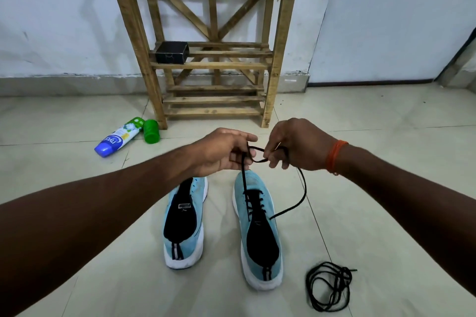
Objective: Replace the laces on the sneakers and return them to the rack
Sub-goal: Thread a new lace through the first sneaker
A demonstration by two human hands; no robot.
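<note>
Left hand [223, 152] and right hand [296, 147] pinch the black lace [305, 189] above the threaded right sneaker [261, 239], apparently tying it; left sneaker [184, 224], at 9 o'clock, unlaced; spare lace [328, 285] at 5 o'clock; rack [213, 64] at 12 o'clock.

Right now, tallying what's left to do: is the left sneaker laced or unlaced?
Unlaced: the left sneaker shows a bare black tongue with no lace across it.

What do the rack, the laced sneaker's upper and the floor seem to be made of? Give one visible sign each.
Rack: bare, unvarnished wood; rough pale slats with visible grain.
Laced sneaker upper: probably knit fabric, matte, with fine ribbing at the toe.
Floor: likely glazed ceramic tile; glossy sheen and straight grout lines.
</note>
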